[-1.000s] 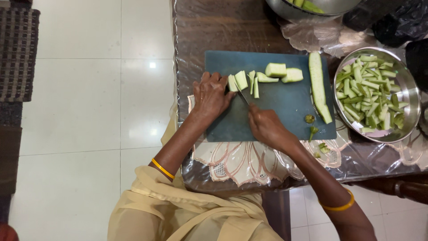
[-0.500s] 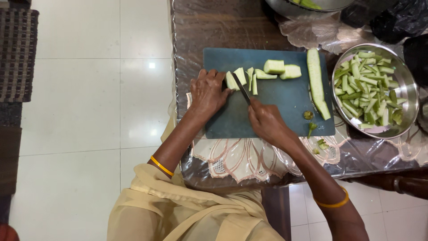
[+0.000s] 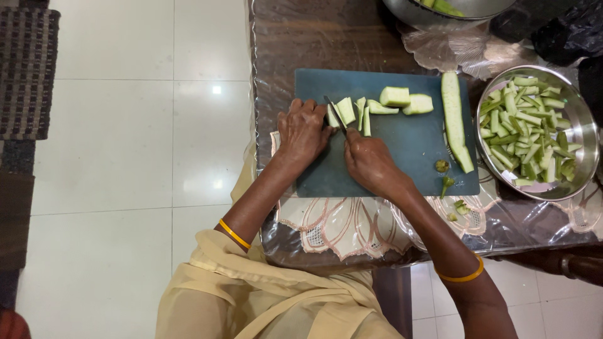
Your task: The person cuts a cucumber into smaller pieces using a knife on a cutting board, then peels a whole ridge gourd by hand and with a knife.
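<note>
On a dark teal cutting board (image 3: 402,150) lie pale green peeled gourd pieces. My left hand (image 3: 303,132) presses down on a gourd piece (image 3: 331,117) at the board's left part. My right hand (image 3: 370,162) grips a knife (image 3: 335,112) whose blade lies across that piece, pointing away from me. Thin cut strips (image 3: 363,119) lie just right of the blade. Two thicker chunks (image 3: 405,100) sit further right, and a long half gourd (image 3: 455,120) lies along the board's right edge.
A steel bowl (image 3: 584,135) full of green gourd sticks stands right of the board. Another steel bowl (image 3: 414,14) shows at the top edge. Stem scraps (image 3: 445,182) lie near the board's front right corner. The table has a plastic-covered cloth (image 3: 352,226); white floor tiles lie left.
My right hand has moved up and left, bringing the knife further across the gourd piece under my left hand. The other pieces stay where they were.
</note>
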